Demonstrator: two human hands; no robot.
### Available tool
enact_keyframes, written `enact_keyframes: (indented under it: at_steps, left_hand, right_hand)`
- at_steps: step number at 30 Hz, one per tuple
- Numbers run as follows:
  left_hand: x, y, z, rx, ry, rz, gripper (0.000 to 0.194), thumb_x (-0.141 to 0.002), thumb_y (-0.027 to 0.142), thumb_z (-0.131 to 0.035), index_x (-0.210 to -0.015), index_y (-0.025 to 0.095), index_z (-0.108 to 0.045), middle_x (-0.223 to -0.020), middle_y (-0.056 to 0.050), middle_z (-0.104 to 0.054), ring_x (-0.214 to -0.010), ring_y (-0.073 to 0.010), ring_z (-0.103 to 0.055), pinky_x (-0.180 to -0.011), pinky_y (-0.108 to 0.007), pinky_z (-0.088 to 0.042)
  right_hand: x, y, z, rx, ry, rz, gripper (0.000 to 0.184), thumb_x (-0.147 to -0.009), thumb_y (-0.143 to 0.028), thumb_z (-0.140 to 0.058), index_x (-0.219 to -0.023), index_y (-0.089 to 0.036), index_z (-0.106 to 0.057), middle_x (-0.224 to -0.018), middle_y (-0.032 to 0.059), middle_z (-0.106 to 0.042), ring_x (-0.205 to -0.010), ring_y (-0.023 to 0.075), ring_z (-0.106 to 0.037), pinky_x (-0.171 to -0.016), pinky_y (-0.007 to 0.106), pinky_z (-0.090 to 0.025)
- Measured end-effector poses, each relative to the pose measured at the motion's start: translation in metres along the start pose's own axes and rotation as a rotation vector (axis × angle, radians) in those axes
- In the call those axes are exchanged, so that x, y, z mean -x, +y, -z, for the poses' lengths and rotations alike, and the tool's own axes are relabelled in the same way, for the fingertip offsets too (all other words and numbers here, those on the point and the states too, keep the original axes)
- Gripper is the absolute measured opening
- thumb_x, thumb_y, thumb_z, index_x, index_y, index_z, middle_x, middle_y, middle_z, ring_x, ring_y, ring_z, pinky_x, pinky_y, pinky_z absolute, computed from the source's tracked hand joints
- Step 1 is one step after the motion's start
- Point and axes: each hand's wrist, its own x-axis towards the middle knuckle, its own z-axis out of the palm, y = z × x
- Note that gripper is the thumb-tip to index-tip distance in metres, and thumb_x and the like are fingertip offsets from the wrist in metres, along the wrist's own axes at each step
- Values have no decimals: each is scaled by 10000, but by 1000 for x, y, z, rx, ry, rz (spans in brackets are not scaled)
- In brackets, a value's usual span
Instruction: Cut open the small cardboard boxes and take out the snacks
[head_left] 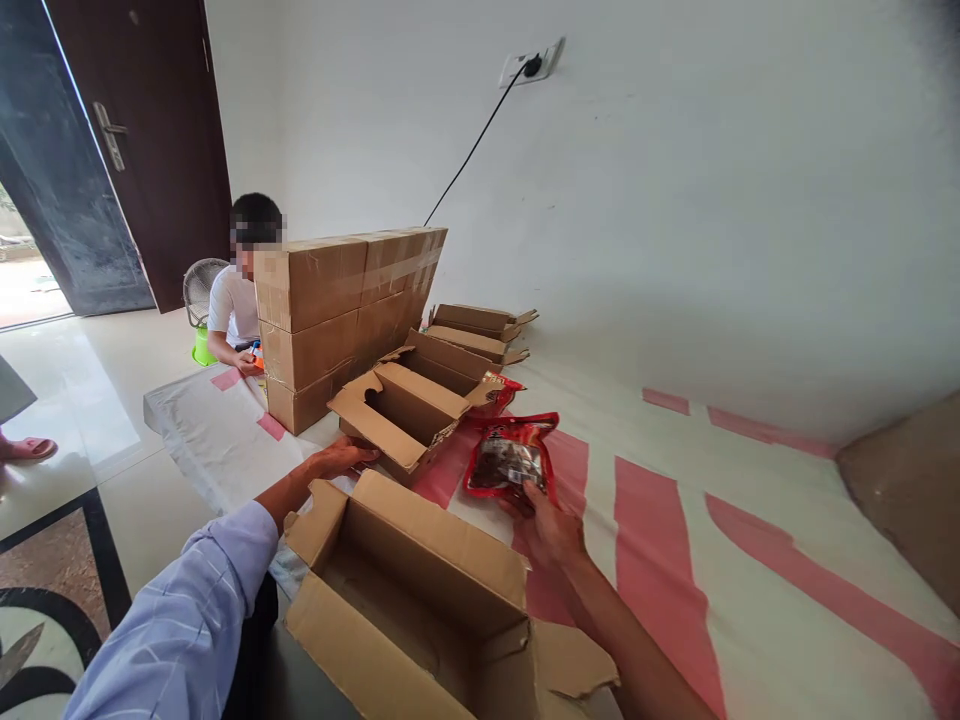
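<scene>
We see a red packet with a clear window showing dark contents; its printing is too small and blurred for us to read any brand. The right hand pinches the packet's lower edge in a closed grip, holding it tilted above a white sheet with pink stripes, just beside a small open box. The left hand rests on that small box's near flap, fingers laid flat in a loose grip. A second red packet lies partly inside the small box's far end. Nearest us sits a large open box, unmarked. Behind stands a stack of taped boxes, no writing legible, with another person seated beyond it.
</scene>
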Motion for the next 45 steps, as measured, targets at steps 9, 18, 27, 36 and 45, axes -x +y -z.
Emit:
enact_keyframes:
  at_steps: [9,18,27,36,45]
  left_hand:
    - [152,78,37,-322,338,-340,297,-883,460,-739,-930,168,-751,-868,-53,-749,-862,-206,-692,-781,-317,-526]
    - [241,57,-80,-1347,-198,-649,324,-909,465,-796,-1059,190,-712,-1032,-100,-770,-1008,-280,-715,-916,-389,-481]
    - [255,48,-56,-1577,-110,-531,138,-994,220,-681,-866,191,-638,-931,-50,-754,-882,-231,-707,-795,-399,-399]
    - [302,49,24,-1538,37,-393,199,-1000,248,-663,-825,206,-579,-855,-13,-690,-842,-219,-635,-811,-385,-368]
    - [285,43,30,-1489,20,-475,206,-1009,256,-637,-825,209,-559,-851,-15,-686,-834,-217,-605,-807,-380,-354]
  right_hand:
    - [75,-15,85,358,-24,117,389,-615,-385,-887,-934,-197,-768,-971,115,-785,-1032,396,-751,-827,460,-675]
    - [116,-39,71,416,-114,130,558,-604,-593,-891,-971,-180,-811,-874,87,-791,-772,289,-752,-702,406,-662]
    - [131,-64,41,623,-452,178,650,-646,-788,-828,-861,-175,-809,-830,95,-777,-757,258,-707,-752,406,-619]
    - [146,-72,-17,798,-856,162,477,-824,-649,-729,-913,-184,-783,-805,35,-704,-767,211,-611,-738,343,-520]
    - [119,-29,-91,663,-962,223,465,-790,-484,-717,-1143,-201,-825,-1027,37,-799,-954,257,-701,-939,400,-548]
